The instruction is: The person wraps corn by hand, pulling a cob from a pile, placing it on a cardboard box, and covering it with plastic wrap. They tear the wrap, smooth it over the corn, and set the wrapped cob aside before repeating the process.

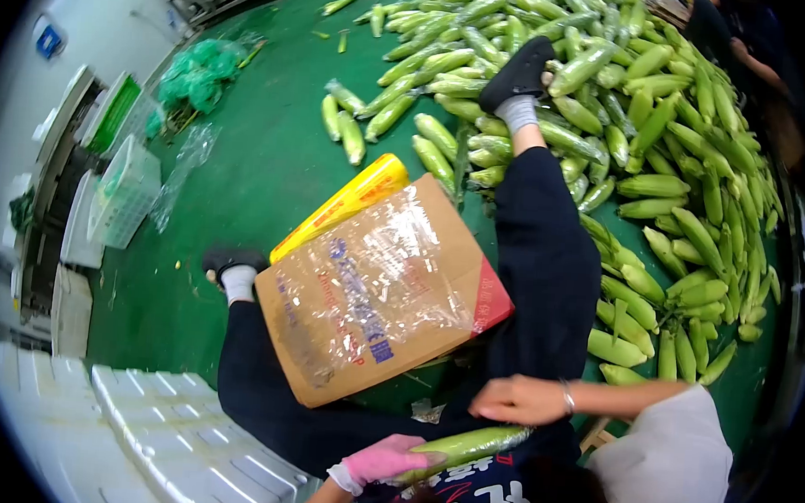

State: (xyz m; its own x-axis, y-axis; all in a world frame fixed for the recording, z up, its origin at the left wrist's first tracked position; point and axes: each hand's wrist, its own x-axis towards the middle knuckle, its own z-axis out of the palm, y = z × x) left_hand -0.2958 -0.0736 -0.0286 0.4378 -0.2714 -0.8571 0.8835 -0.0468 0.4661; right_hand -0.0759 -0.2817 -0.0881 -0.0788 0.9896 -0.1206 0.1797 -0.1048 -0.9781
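Observation:
An ear of corn [478,445] in a green husk, shiny as if film-wrapped, lies across my lap. My left hand [392,457], in a pink glove with a white cuff, is wrapped round its left end. Bare, with a bracelet at the wrist, my right hand [515,399] hovers just above the other end; its fingers are bent together and what they hold, if anything, is hidden. A cardboard box [382,292] with film on its top stands between my legs. Against its far side rests a yellow roll box [341,206].
A large pile of corn [648,156] spreads over the green floor [273,105] at the right. White foam boxes [179,441] stand at lower left, white baskets [125,193] at left. Green netting [197,73] lies beyond. Another person [755,61] is at upper right.

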